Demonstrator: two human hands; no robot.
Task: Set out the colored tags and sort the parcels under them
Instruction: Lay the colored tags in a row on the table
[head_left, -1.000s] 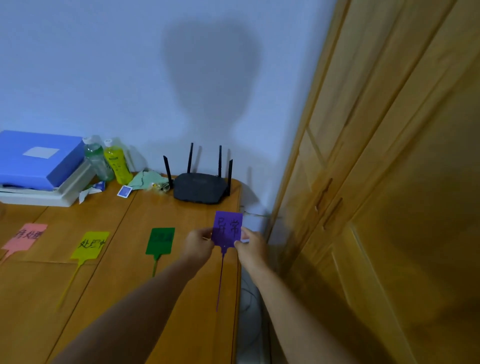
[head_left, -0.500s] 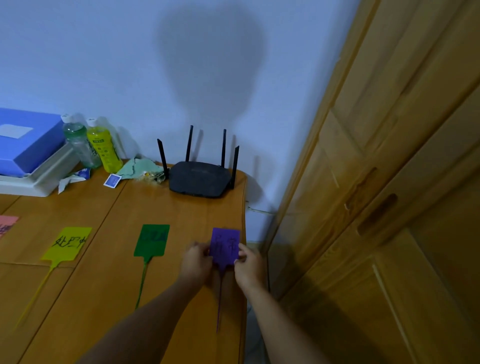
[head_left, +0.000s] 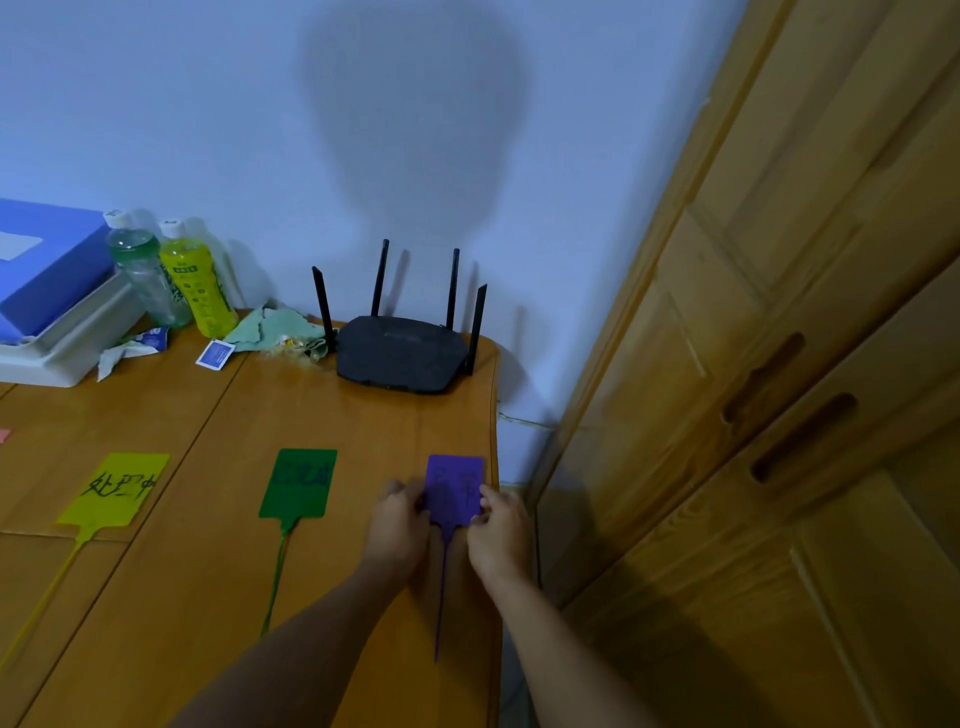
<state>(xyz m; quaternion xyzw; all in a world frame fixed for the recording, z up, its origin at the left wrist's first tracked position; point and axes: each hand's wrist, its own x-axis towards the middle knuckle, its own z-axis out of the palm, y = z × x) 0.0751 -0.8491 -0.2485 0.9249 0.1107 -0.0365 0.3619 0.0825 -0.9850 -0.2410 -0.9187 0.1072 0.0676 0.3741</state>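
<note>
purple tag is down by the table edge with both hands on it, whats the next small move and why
Probably let go with both hands. The purple tag looks flat on the table, in line with the green tag and yellow tag, with the left hand and right hand pinching its lower corners. No parcels are in view yet.

Bare table (head_left: 363, 426) between the black router (head_left: 400, 353) and the row of 3 tags, open for a hand, 2 bottles (head_left: 171, 280) and crumpled wrappers (head_left: 270, 332) crowding the router's left, wooden wardrobe (head_left: 753, 415) walling off its right, table edge just beside the purple tag (head_left: 453, 488)
</note>
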